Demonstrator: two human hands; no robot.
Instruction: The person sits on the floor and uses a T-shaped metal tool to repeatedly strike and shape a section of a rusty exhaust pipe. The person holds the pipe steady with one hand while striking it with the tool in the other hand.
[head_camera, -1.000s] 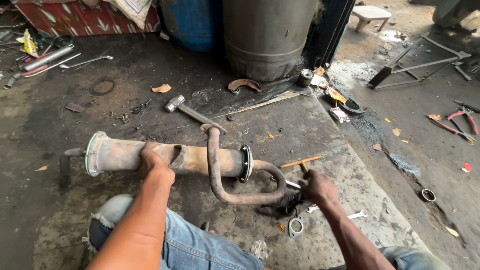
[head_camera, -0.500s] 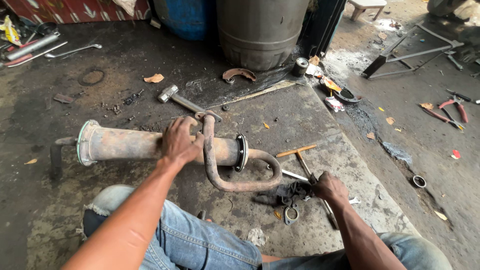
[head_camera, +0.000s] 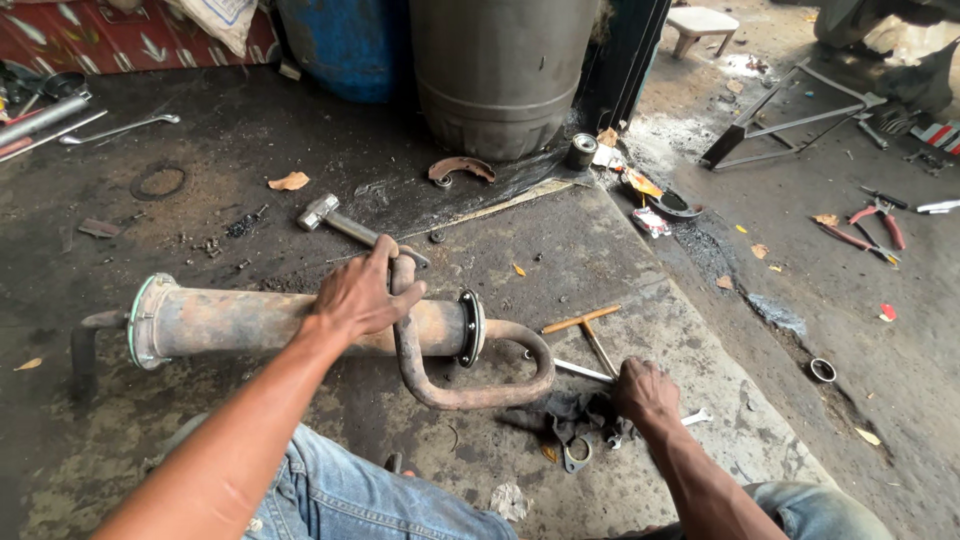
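Observation:
A rusty exhaust silencer (head_camera: 230, 320) lies across the concrete floor in front of me, with a bent rusty pipe (head_camera: 470, 395) looping out of its flanged right end. My left hand (head_camera: 362, 292) grips the upper bend of that pipe where it crosses the silencer body. My right hand (head_camera: 645, 392) rests low on the floor, fingers closed over a wrench (head_camera: 690, 417) beside a dark rag (head_camera: 565, 415). A T-handle tool (head_camera: 585, 328) lies just above my right hand.
A hammer (head_camera: 345, 225) lies behind the silencer. A large grey drum (head_camera: 500, 70) and a blue drum (head_camera: 345, 45) stand at the back. Red pliers (head_camera: 880, 220) and a metal frame (head_camera: 790, 115) lie right. A spanner (head_camera: 120, 130) is far left. A small ring (head_camera: 822, 370) sits right.
My left hand slid right along the silencer and took hold of the bent pipe. My right hand dropped to the floor onto the wrench by the rag.

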